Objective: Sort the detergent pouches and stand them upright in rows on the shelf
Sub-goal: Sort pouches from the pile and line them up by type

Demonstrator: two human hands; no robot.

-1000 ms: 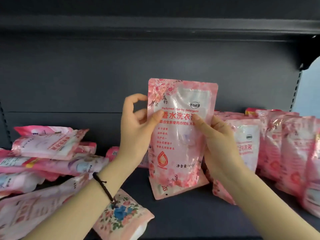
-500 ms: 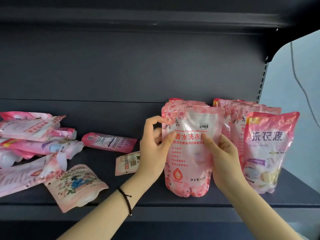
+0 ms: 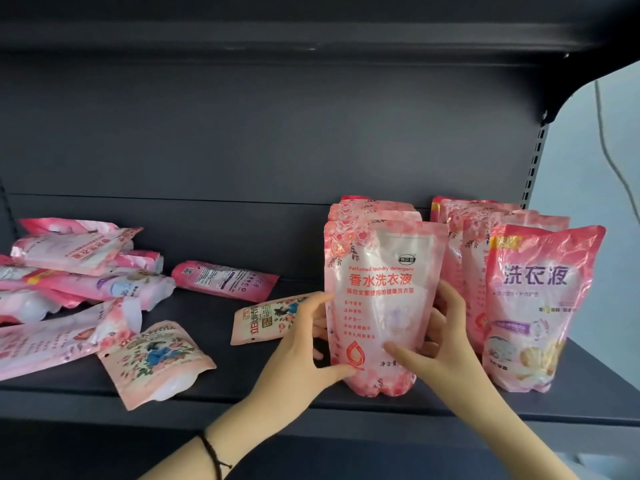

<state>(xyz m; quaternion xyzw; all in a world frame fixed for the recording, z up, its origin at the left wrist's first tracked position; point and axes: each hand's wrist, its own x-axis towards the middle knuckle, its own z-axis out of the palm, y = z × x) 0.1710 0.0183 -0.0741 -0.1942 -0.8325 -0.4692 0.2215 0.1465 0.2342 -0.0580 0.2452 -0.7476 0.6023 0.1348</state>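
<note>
Head: left grip (image 3: 298,344), right grip (image 3: 440,344) hold pouch (image 3: 381,289) near shelf edge (image 3: 242,407)

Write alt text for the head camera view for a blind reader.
The left hand and right hand hold a pink rose-print detergent pouch upright at the front of a row on a dark shelf. More upright pouches stand to its right; unsorted pouches lie flat at left.

Black cord bracelet (image 3: 212,457), left wrist (image 3: 232,423)
</note>
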